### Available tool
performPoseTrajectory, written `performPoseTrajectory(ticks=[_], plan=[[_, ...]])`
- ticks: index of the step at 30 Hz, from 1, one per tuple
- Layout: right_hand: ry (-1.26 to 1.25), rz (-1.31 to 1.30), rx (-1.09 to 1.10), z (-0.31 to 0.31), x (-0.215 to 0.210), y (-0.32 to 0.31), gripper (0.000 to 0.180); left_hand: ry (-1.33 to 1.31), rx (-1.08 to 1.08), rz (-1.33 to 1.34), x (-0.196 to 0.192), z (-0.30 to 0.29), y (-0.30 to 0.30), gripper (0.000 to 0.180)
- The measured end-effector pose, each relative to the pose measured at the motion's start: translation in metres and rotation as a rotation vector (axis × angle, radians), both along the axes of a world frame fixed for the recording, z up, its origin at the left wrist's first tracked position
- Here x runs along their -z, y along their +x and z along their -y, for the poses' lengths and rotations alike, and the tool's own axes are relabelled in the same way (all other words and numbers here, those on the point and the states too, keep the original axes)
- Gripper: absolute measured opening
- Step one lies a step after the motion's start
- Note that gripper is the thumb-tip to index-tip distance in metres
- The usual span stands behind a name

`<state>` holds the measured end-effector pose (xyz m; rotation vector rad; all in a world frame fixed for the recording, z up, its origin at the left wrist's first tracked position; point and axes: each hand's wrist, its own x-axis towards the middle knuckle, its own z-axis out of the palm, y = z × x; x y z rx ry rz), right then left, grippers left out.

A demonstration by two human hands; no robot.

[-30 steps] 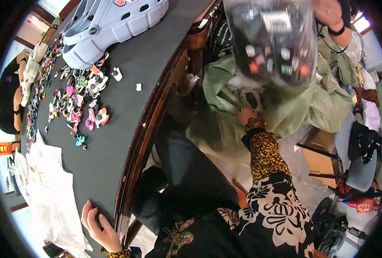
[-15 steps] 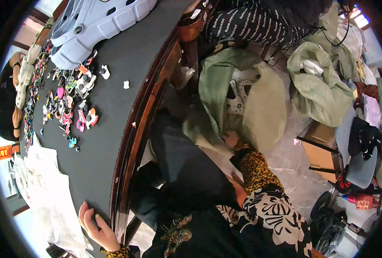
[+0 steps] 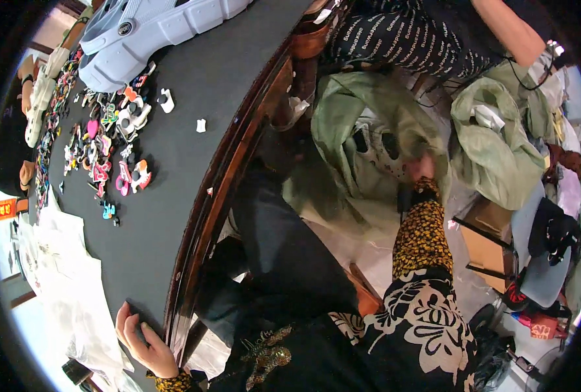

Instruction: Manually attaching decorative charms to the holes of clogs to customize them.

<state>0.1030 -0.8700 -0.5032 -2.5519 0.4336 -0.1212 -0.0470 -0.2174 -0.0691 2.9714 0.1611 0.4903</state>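
My left hand [image 3: 145,343] lies on the dark tabletop [image 3: 146,261] near its edge, fingers apart and holding nothing. My right hand [image 3: 421,168] is at the right rim of a green woven sack [image 3: 333,108] on the floor; motion smears its fingers, so whether they grip the cloth cannot be told. White clogs with holes [image 3: 385,145] show inside the sack. On the table, light grey-blue clogs [image 3: 140,49] lie at the far end, beside a pile of small colourful shoe charms [image 3: 97,147].
White plastic bags [image 3: 68,281] cover the table's left side. The wooden table edge [image 3: 231,157] runs between table and sack. A second green sack [image 3: 493,153], a cardboard box [image 3: 483,248] and a chair [image 3: 545,274] stand at right. Another person's arm [image 3: 512,36] reaches in at the upper right.
My right hand has moved up and right, from the sack's near rim to its right rim, and the sack's opening has changed shape. A person's arm has appeared at upper right. My left hand stays put.
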Motion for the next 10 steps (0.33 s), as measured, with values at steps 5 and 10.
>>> performPoseTrajectory(ticks=[5,10], plan=[[0.923,-0.388,-0.121,0.060,0.042,0.020,0.056,0.032,0.010,-0.020,0.009,-0.001,0.005,0.017],[2.184,-0.910,-0.305,-0.004,0.087,0.057,0.053,0.105,-0.016,-0.048,0.009,-0.003,-0.001,0.019]])
